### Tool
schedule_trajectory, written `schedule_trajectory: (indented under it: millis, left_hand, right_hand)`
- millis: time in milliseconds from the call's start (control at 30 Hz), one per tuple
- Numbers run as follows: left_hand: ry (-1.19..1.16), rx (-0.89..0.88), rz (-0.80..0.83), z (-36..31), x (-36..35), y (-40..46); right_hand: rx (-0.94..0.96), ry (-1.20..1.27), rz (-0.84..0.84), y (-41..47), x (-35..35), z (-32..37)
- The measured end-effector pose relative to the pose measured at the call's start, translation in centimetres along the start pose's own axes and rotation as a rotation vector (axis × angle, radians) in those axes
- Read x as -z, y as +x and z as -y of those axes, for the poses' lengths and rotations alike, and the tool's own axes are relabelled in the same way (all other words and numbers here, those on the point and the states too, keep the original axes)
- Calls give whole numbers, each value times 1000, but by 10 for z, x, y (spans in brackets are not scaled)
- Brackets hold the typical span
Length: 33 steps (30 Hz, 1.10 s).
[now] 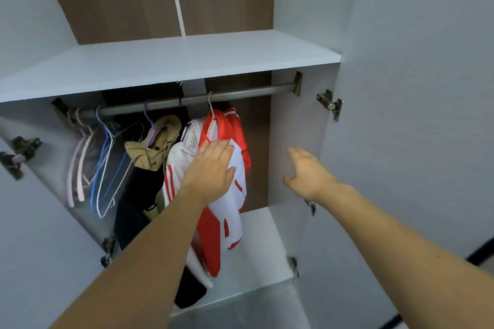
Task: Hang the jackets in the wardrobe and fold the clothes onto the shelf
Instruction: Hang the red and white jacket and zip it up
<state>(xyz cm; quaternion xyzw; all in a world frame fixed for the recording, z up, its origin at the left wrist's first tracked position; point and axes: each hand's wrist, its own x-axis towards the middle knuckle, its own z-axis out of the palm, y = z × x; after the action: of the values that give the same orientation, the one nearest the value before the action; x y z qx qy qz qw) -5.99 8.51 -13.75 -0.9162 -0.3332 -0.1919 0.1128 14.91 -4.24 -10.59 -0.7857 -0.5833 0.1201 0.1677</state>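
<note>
Left hand (211, 168) flat, fingers straight, pressing on red-and-white jacket (232, 211) hanging from rail (187, 100) under shelf (171, 61); right hand (307, 171) relaxed, holding nothing, near wardrobe's right wall; khaki jacket (152, 147) and bare hangers (101, 157) hang left.

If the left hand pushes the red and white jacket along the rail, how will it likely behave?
The red and white jacket is probably floppy: it drapes in folds under the left hand. It hangs from one thin hanger hook on the rail, so it should swing and slide easily. Its smooth fabric looks light, perhaps slippery.
</note>
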Motion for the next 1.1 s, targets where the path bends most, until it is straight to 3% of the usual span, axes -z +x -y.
schedule_trajectory:
  millis: [300, 467, 633, 800, 1100]
  left_hand:
    - [-214, -183, -185, -85, 16, -39]
    - [-251, -430, -219, -172, 21, -65]
    - [-238, -927, -202, -287, 21, -94]
    - [-392, -994, -186, -429, 41, -112]
    - [-542, -1202, -159, -665, 82, -124]
  right_hand:
    - [-165, 38, -120, -124, 13, -29]
    - [-191, 25, -174, -212, 12, -68]
    - [-321, 21, -226, -338, 3, -133]
    - [-631, 35, -360, -480, 25, -213]
    - [-965, 168, -600, -660, 49, -314]
